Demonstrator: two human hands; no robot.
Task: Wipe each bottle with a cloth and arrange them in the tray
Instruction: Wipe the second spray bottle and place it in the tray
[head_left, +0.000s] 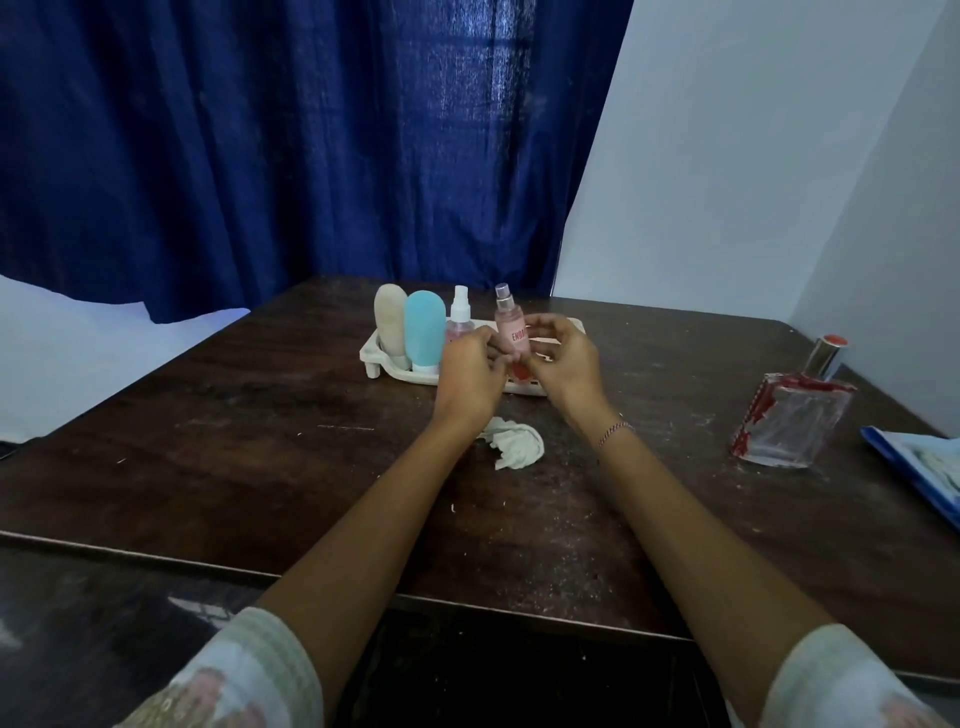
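Item: slim pink clear-plastic spray bottle (510, 322), upright over white plastic tray (371, 357) on dark wooden counter (260, 441), its body pinched in the narrow grip of left hand (470, 374) and right hand (563, 358); likely light, stiff, slippery, best held mid-body, not by the cap.

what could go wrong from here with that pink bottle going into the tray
1. The left hand and right hand hold the pink bottle close beside the white-capped spray. Setting it down could knock that tall, narrow neighbour over in the tray.
2. The glass bottle stands outside the tray on the right. A careless reach could tip it, and glass may break.
3. The cloth lies on the speckled table and might pick up grit.
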